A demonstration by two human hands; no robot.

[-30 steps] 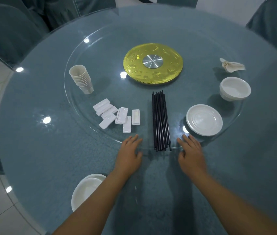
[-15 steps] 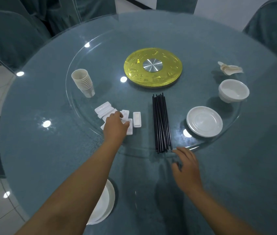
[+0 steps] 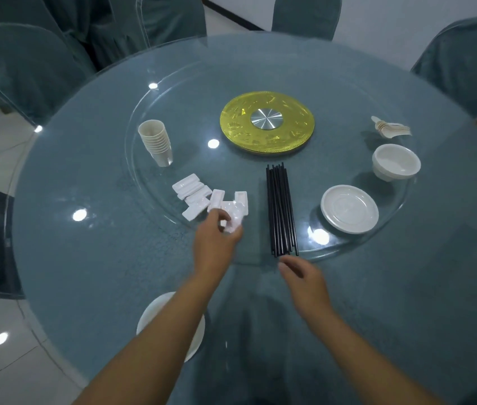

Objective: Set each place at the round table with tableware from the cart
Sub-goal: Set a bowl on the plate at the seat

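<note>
Head view over a round glass bench (image 3: 85, 258): the left hand (image 3: 216, 241) pinches one white chopstick rest (image 3: 232, 220) beside the cluster of rests (image 3: 196, 194) on the turntable. The right hand (image 3: 304, 276) hovers loosely open, holding nothing, just below the black chopsticks (image 3: 280, 209). A white plate (image 3: 155, 314) sits at the near edge

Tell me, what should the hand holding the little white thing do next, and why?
Probably carry it back and set it beside the white plate at the near table edge. The left hand already grips one white chopstick rest, lifted from the pile of rests, and that place has no rest yet. The right hand waits by the black chopsticks.
</note>
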